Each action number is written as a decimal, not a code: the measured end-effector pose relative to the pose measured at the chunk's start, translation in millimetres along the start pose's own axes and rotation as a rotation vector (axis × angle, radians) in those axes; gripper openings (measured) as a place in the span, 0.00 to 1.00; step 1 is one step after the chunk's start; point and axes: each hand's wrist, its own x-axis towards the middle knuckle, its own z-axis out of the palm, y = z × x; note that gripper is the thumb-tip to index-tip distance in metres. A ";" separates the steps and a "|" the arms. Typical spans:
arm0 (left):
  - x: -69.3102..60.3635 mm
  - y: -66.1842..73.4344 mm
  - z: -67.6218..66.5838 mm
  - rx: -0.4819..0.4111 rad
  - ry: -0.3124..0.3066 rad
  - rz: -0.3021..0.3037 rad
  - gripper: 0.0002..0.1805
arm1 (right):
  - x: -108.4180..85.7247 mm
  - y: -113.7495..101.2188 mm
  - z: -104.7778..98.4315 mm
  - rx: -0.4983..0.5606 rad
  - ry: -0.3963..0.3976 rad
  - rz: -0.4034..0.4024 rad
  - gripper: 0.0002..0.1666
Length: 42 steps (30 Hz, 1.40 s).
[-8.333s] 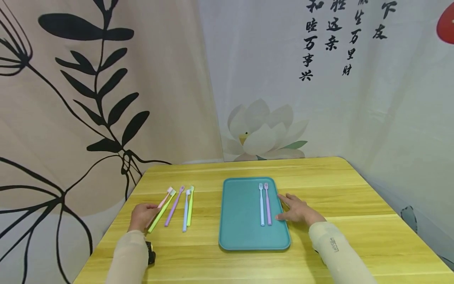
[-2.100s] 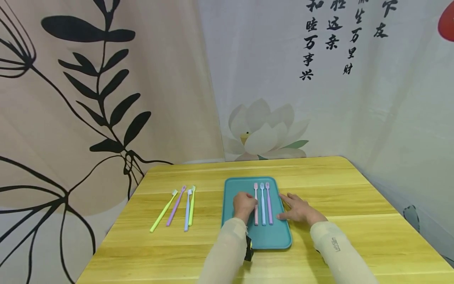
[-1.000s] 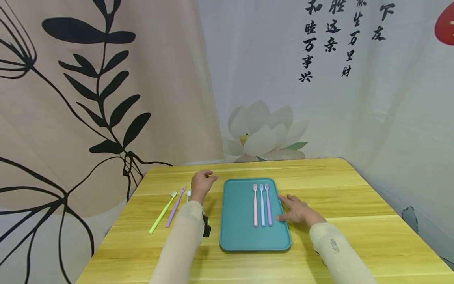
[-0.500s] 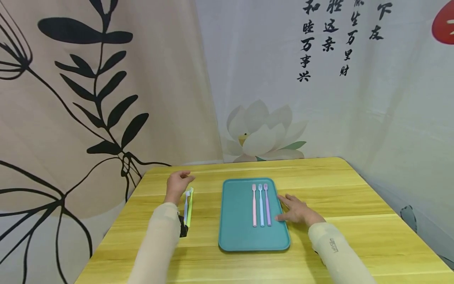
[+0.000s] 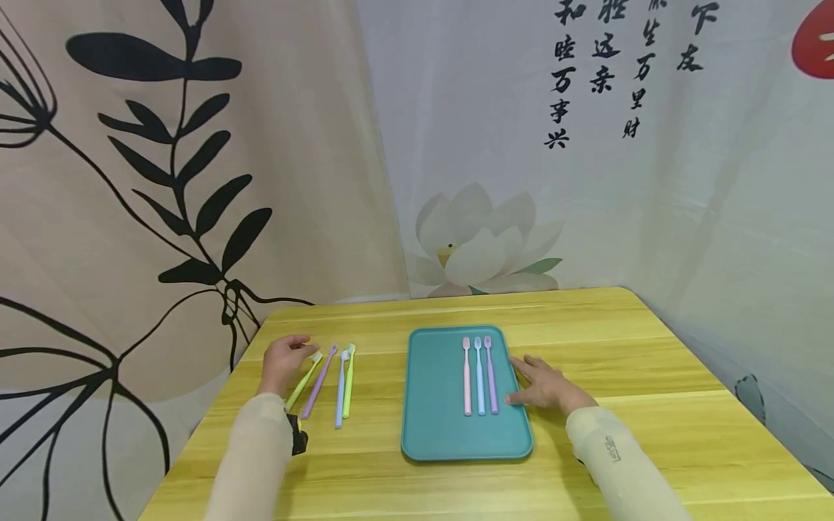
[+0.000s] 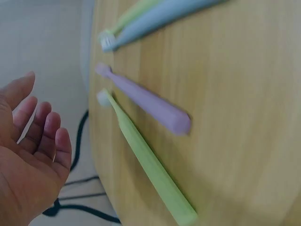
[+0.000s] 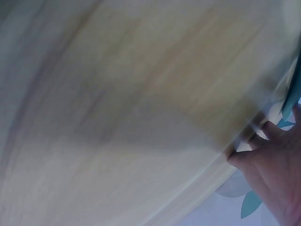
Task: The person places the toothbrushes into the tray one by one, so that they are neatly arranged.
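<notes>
My left hand (image 5: 284, 364) hovers at the left side of the table, fingers loosely bent and holding nothing. Just right of it lies a green toothbrush (image 6: 148, 162), partly covered by the hand in the head view. Beside that one are a purple toothbrush (image 5: 319, 382), a blue toothbrush (image 5: 340, 391) and another green toothbrush (image 5: 349, 382). My right hand (image 5: 547, 385) rests with spread fingers at the right rim of a teal tray (image 5: 430, 427). On the tray's right half, a pink toothbrush (image 5: 467, 380), a blue toothbrush (image 5: 481, 380) and a purple toothbrush (image 5: 491, 380) lie parallel.
The wooden table (image 5: 651, 449) has its far edge against a printed curtain (image 5: 339, 181). A black wrist camera (image 5: 298, 435) sits at the left cuff. Bare wood separates the loose toothbrushes from the tray.
The pink toothbrush was carried from the left group to the tray and let go. My left hand then moved back left over the loose toothbrushes. The right hand has stayed at the tray rim.
</notes>
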 end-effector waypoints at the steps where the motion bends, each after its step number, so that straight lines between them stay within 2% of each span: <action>1: -0.7 -4.0 -2.6 0.012 0.005 -0.007 0.25 | 0.1 0.0 0.2 -0.002 -0.001 -0.003 0.56; 4: -4.9 -14.2 -9.6 0.046 0.005 -0.019 0.26 | 1.1 0.5 0.7 -0.004 -0.003 -0.003 0.56; 9: -12.4 -31.8 -19.3 0.047 -0.026 -0.023 0.27 | 1.8 1.3 1.6 -0.004 -0.002 -0.001 0.56; 15: -15.8 -55.8 -24.5 0.037 -0.066 -0.039 0.28 | 1.2 0.2 0.7 -0.001 0.001 -0.003 0.56; 19: -19.5 -65.4 -25.6 0.021 -0.090 -0.065 0.26 | 0.5 0.2 0.8 -0.009 -0.001 -0.004 0.56; 24: -23.7 -72.1 -25.7 -0.019 -0.119 -0.119 0.25 | 0.0 0.4 1.3 -0.006 0.001 -0.001 0.56; 31: -26.3 -77.7 -22.5 -0.017 -0.151 -0.087 0.25 | 0.5 0.9 1.4 -0.005 0.004 0.000 0.57; 37: -26.3 -77.5 -18.5 0.043 -0.130 -0.064 0.22 | -0.9 0.6 1.3 0.000 -0.001 0.001 0.56; 42: -27.2 -74.1 -17.6 0.128 -0.122 -0.050 0.20 | -1.0 0.4 0.0 0.001 -0.004 -0.011 0.55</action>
